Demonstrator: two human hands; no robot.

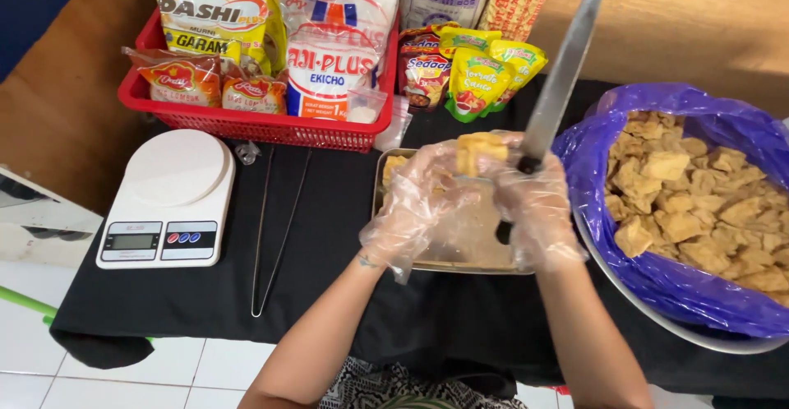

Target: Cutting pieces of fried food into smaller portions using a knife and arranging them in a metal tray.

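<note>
Left fingers [444,180] pinch a tofu puff [479,151] above the metal tray [460,263]; the right hand [534,203] grips the knife [563,72], blade up. Best keep fingertips behind the edge and slit gently. More puffs fill the purple-lined bowl [657,286].

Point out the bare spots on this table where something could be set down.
The black cloth is bare along the near edge, below the white scale and the metal tongs, and between the tongs and the metal tray. It is crowded at the back, with the red basket and sachets, and on the right, where the purple-lined bowl sits.
</note>
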